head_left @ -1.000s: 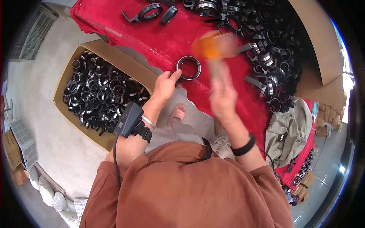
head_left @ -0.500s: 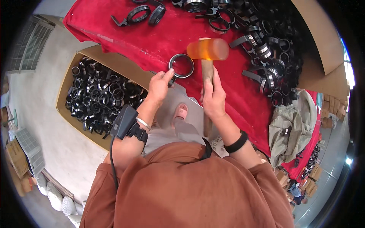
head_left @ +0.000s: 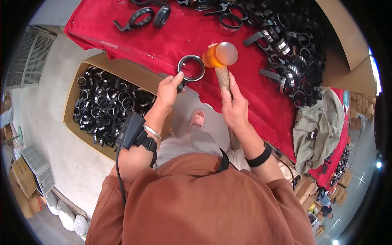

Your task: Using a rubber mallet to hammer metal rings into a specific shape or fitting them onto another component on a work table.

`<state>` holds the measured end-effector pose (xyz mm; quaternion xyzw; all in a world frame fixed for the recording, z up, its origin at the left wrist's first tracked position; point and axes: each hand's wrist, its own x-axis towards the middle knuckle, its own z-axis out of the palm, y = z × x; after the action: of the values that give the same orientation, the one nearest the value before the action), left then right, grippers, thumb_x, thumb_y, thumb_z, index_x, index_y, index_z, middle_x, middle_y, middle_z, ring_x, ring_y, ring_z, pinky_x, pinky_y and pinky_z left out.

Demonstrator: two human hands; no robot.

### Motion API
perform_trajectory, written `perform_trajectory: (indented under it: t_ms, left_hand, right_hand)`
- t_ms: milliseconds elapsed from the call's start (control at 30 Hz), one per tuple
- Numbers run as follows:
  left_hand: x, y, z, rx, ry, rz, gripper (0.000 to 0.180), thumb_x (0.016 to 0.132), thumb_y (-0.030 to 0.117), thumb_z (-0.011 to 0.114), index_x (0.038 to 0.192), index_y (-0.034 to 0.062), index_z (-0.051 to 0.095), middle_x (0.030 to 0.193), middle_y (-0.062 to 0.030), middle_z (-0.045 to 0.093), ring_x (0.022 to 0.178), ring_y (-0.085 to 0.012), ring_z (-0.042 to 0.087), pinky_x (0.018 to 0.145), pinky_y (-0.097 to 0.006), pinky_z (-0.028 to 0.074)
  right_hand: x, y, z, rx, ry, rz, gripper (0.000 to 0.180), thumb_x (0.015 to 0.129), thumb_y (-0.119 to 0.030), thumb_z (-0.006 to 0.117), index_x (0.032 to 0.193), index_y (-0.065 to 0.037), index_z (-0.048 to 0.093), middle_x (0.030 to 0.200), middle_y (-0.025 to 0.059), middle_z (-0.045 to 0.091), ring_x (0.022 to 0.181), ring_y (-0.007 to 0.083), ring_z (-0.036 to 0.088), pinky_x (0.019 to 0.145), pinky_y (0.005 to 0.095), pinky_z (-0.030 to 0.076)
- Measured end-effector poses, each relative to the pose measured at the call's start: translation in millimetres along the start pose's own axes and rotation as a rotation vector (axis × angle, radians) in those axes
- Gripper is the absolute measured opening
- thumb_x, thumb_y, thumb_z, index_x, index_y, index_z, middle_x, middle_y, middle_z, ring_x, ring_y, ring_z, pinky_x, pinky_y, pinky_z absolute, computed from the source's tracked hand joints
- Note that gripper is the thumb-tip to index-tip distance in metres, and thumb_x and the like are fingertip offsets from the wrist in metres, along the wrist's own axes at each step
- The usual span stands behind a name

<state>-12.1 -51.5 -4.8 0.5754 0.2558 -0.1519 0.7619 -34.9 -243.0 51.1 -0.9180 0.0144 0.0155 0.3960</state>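
Note:
My left hand (head_left: pixel 168 90) is closed on the handle of a black ring-shaped part (head_left: pixel 191 79) with a shiny metal inner band, its ring lying at the near edge of the red cloth. My right hand (head_left: pixel 235 104) grips the wooden handle of a mallet (head_left: pixel 222 76) with an amber, see-through head. That head is just to the right of the ring, close beside it; I cannot tell whether they touch. Two similar parts, a ring with a handle (head_left: pixel 141 17) and a tilted ring (head_left: pixel 162 16), lie farther off on the cloth.
A large heap of black ring parts (head_left: pixel 281 47) covers the far right of the red cloth (head_left: pixel 122 38), beside a cardboard flap (head_left: pixel 347 36). An open cardboard box (head_left: pixel 81 136) full of like parts stands at my left. Greenish-grey fabric (head_left: pixel 312 130) hangs at the right edge.
The mallet's head has turned so its round face shows more, and has shifted slightly left. The ring in my left hand has moved a little left. Both hands keep their hold.

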Motion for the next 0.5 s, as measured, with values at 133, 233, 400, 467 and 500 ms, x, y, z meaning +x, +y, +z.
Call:
perform_trajectory:
  t_ms: [133, 233, 400, 467, 500]
  left_hand:
    - [0.6, -5.9, -0.7, 0.032, -0.009, 0.035, 0.033, 0.090, 0.041, 0.058, 0.082, 0.0094, 0.059, 0.069, 0.0006, 0.056, 0.061, -0.0084, 0.049, 0.059, -0.023, 0.036]
    - [2.1, -8.0, -0.6, 0.022, -0.002, 0.029, 0.033, 0.090, 0.041, 0.058, 0.081, 0.0096, 0.059, 0.069, 0.0006, 0.056, 0.062, -0.0085, 0.049, 0.059, -0.023, 0.036]
    - [1.9, -6.7, 0.1, 0.053, 0.013, 0.046, 0.033, 0.091, 0.040, 0.057, 0.079, 0.0094, 0.059, 0.069, -0.0005, 0.056, 0.062, -0.0099, 0.050, 0.060, -0.025, 0.036]
    - [-0.3, -7.3, 1.0, 0.053, 0.008, 0.015, 0.034, 0.090, 0.040, 0.058, 0.079, 0.0082, 0.058, 0.069, -0.0012, 0.055, 0.063, -0.0110, 0.049, 0.062, -0.026, 0.036]
    - [0.5, -6.7, 0.9, 0.040, 0.017, 0.012, 0.035, 0.089, 0.040, 0.059, 0.079, 0.0070, 0.058, 0.069, -0.0016, 0.054, 0.064, -0.0118, 0.049, 0.065, -0.027, 0.036]
  right_hand:
    - [-19.3, 2.0, -34.2, 0.294, 0.027, 0.071, 0.049, 0.093, -0.014, 0.051, 0.140, -0.007, 0.039, 0.093, 0.0208, 0.067, 0.081, 0.0307, 0.068, 0.068, 0.0395, 0.051]
    - [-44.7, -0.4, -37.3, 0.264, 0.031, 0.102, 0.049, 0.093, -0.012, 0.050, 0.140, -0.006, 0.038, 0.104, 0.0210, 0.065, 0.091, 0.0292, 0.066, 0.075, 0.0389, 0.051]
    - [-59.6, -4.9, -27.6, 0.056, -0.098, 0.067, 0.048, 0.093, -0.011, 0.049, 0.139, -0.005, 0.038, 0.105, 0.0234, 0.059, 0.095, 0.0330, 0.060, 0.077, 0.0359, 0.049]
    - [-61.6, -7.3, -36.5, 0.013, -0.107, 0.045, 0.050, 0.094, -0.011, 0.046, 0.142, -0.006, 0.034, 0.082, 0.0117, 0.056, 0.071, 0.0182, 0.054, 0.063, 0.0292, 0.047]
    - [-62.5, -8.9, -39.3, 0.036, -0.086, 0.011, 0.050, 0.094, -0.010, 0.045, 0.143, -0.006, 0.033, 0.075, 0.0081, 0.056, 0.064, 0.0130, 0.052, 0.059, 0.0271, 0.046]
